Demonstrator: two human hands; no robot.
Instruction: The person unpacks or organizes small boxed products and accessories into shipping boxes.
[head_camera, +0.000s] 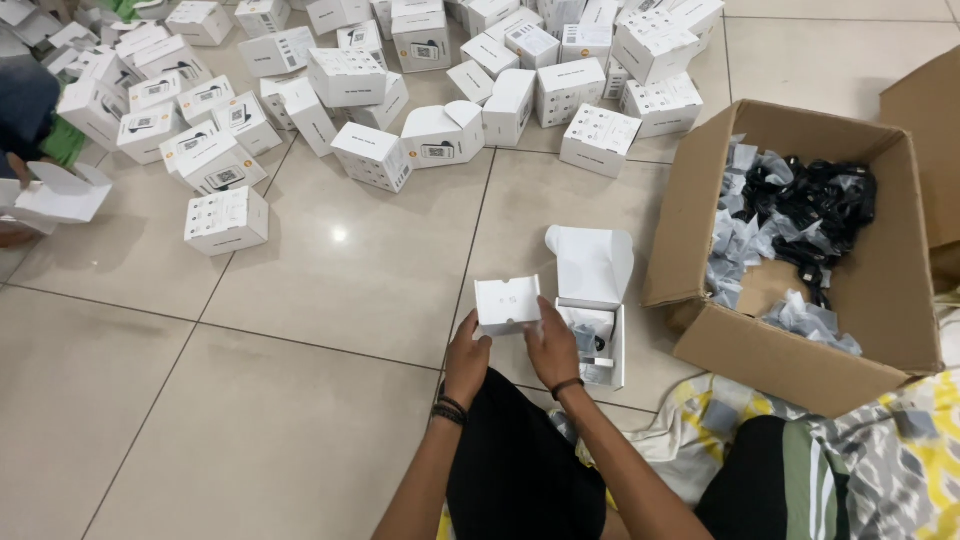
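A small white cardboard insert tray (507, 303) is held up between both hands over the tiled floor. My left hand (466, 356) grips its lower left edge and my right hand (553, 345) grips its lower right edge. Just to the right stands an open white box (597, 300) with its lid flipped up; a bagged dark item lies inside it.
A brown carton (880, 310) at the right holds black cables in clear bags. Many shut white boxes (372, 155) lie heaped across the far floor. Another person (25, 110) sits at the left edge with an open white box (60, 195). A patterned cloth (900, 450) lies under my legs.
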